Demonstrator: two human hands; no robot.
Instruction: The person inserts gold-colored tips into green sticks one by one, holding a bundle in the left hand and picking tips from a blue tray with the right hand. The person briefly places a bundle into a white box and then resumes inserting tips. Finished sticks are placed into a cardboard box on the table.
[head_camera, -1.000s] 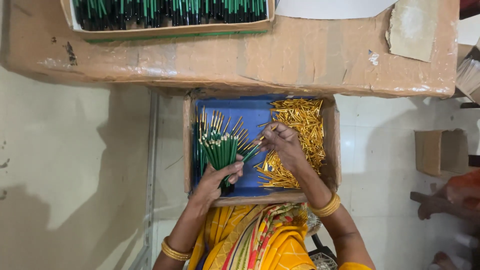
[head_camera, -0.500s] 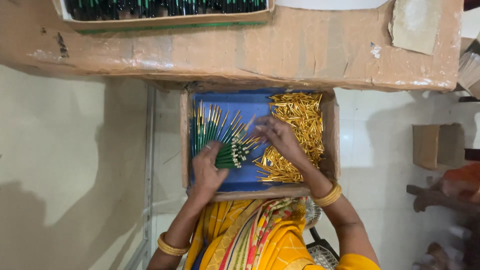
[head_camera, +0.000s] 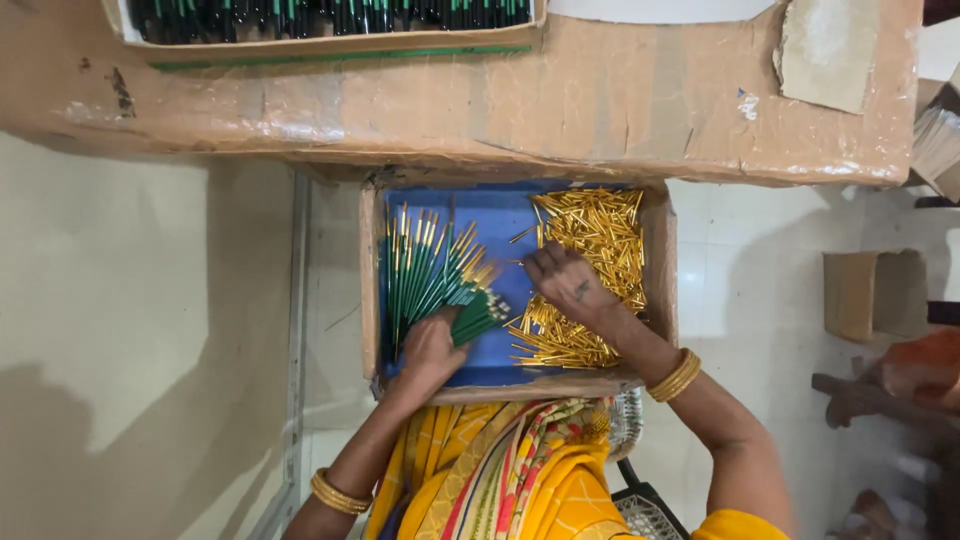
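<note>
**Green sticks in my left hand, gold tubes under my right**

The big brown cardboard-covered table fills the top of my view, its surface patched with tape. At its far edge sits a shallow cardboard tray of dark green sticks, packed in a row. Below the table edge, on my lap, rests the open cardboard box with the blue lining — everything I am handling is inside it.

The right half of that box holds the loose heap of thin gold metal tubes, piled against the right wall and spilling toward the near edge. The left half holds the fanned bundle of slim green sticks with gold tips, the tips pointing away from me and spreading out.

My left hand is closed around the near end of that bundle, clamping the sticks together where they converge, low in the box near its front wall. My right hand lies palm down on the gold heap, fingers curled toward the bundle; whether the fingertips pinch a tube I cannot tell — they are too small and partly hidden. The two hands are near each other but not touching.

Gold bangles ring my right wrist, and a similar gold bangle my left.
</note>
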